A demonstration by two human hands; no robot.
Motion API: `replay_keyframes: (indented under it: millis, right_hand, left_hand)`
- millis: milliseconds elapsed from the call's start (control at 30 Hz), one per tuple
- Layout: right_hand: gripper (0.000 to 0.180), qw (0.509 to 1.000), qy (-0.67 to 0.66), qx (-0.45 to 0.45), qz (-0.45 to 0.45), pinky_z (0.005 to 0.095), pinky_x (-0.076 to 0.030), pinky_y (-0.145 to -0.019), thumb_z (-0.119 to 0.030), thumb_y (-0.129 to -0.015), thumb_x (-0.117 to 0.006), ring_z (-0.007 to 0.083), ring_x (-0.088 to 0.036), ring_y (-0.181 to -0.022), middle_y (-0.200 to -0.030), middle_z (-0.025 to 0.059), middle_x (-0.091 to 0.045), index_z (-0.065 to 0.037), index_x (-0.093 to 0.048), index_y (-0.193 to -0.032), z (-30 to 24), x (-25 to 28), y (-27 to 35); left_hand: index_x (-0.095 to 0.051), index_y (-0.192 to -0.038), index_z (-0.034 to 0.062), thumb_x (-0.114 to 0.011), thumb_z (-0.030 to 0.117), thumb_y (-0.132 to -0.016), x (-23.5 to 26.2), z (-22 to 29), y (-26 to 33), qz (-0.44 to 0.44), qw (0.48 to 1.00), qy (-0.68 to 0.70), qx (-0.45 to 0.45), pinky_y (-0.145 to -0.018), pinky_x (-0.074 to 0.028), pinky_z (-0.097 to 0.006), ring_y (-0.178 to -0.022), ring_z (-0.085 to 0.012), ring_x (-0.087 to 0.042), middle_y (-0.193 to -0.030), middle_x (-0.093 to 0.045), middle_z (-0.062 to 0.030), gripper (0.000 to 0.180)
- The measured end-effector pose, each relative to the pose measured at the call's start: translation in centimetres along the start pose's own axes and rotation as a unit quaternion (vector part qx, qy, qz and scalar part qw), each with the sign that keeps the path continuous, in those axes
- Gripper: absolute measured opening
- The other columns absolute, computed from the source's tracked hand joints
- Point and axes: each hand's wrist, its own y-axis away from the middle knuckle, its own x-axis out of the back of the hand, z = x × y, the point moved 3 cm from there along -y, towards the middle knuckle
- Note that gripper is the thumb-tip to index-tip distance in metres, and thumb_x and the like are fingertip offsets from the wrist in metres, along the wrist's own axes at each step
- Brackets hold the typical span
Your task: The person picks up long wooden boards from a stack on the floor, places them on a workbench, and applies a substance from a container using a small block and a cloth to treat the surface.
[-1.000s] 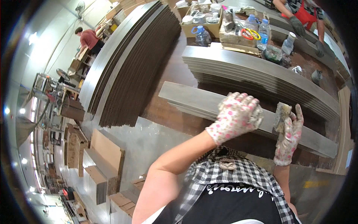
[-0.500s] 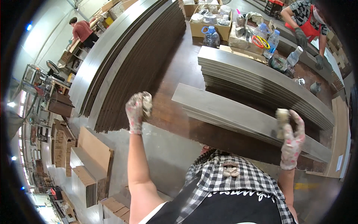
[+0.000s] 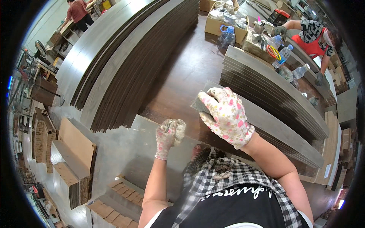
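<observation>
My right hand point(image 3: 227, 117), in a white glove with pink flowers, is closed on a flat grey pad point(image 3: 199, 105), perhaps a sanding block. It hovers at or just over the left end of the near stack of grey planks point(image 3: 281, 123); I cannot tell whether the pad touches the top plank. My left hand point(image 3: 165, 138), in a similar soiled glove, is closed on a crumpled pale rag point(image 3: 178, 131). That hand is held off the table, in front of its near edge.
Tall plank stacks point(image 3: 152, 57) stand at left, and another stack point(image 3: 266, 76) lies behind the near one. Beyond are a cardboard box point(image 3: 210, 26) of tape rolls, bottles point(image 3: 227, 36) and scissors point(image 3: 273, 52). A co-worker point(image 3: 319, 36) works at far right; another person point(image 3: 78, 15) stands at far left.
My right hand has swung left with the pad, from the near stack's right part to its left end. My left hand has moved right and nearer to me with the rag. The view has shifted.
</observation>
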Motion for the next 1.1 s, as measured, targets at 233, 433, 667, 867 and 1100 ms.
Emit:
replay_keyframes:
  millis: [233, 433, 667, 867, 1100]
  right_hand:
    - [0.048, 1.0, 0.007, -0.01, -0.02, 0.0438, -0.048, -0.079, -0.014, -0.071, -0.078, 0.033, -0.058, -0.094, -0.108, 0.0134, -0.061, -0.004, -0.065, -0.117, -1.0, -1.2, -0.2]
    - [0.041, 0.996, -0.085, -0.003, 0.016, 0.0415, -0.054, -0.083, -0.016, -0.074, -0.077, 0.0311, -0.064, -0.096, -0.104, 0.0156, -0.065, -0.004, -0.066, -0.111, -0.3, 0.8, 3.0]
    - [0.043, 0.859, -0.288, -0.322, 0.276, 0.0324, -0.044, -0.104, -0.006, -0.085, -0.071, 0.0177, -0.057, -0.117, -0.124, 0.0086, -0.062, 0.002, -0.06, -0.126, 6.4, 6.4, 11.2]
    - [0.046, 0.757, -0.4, -0.392, 0.338, 0.0324, -0.043, -0.105, -0.011, -0.086, -0.072, 0.0181, -0.057, -0.116, -0.125, 0.0104, -0.061, 0.002, -0.058, -0.129, 8.0, 4.3, 15.4]
    - [0.039, 0.672, -0.532, -0.352, 0.377, 0.0312, -0.046, -0.102, -0.014, -0.094, -0.064, 0.0181, -0.059, -0.115, -0.125, 0.0112, -0.06, 0.003, -0.056, -0.129, 8.8, 3.8, 15.6]
  left_hand:
    - [-0.072, -0.1, 0.0006, -0.067, 0.018, -0.091, -0.1, 0.0, 0.6, -0.052, 0.99, -0.091, -0.093, -0.079, -0.053, -0.037, -0.088, -0.0289, -0.07, -0.096, -0.073, -0.0158, 0.02]
    - [-0.067, -0.098, -0.0006, -0.068, 0.015, -0.091, 1.0, 4.5, -0.2, 0.008, 0.992, -0.093, -0.083, -0.072, -0.053, -0.036, -0.081, -0.0244, -0.069, -0.088, -0.071, -0.0139, 0.017]
    - [-0.069, -0.106, 0.0082, -0.079, 0.018, -0.075, -2.3, 22.0, -1.3, 0.092, 0.826, -0.167, -0.531, -0.082, -0.055, -0.04, -0.095, -0.0279, -0.066, -0.101, -0.068, -0.0107, 0.034]
    - [-0.071, -0.1, 0.0106, -0.071, 0.028, -0.076, -11.1, 22.4, -3.3, -0.083, 0.762, -0.272, -0.582, -0.089, -0.052, -0.041, -0.096, -0.0294, -0.067, -0.1, -0.071, -0.0117, 0.029]
    - [-0.07, -0.114, 0.007, -0.066, -0.002, -0.082, 1.4, 18.6, -13.3, -0.045, 0.939, -0.152, -0.304, -0.083, -0.057, -0.033, -0.094, -0.0205, -0.07, -0.104, -0.072, -0.0098, 0.034]
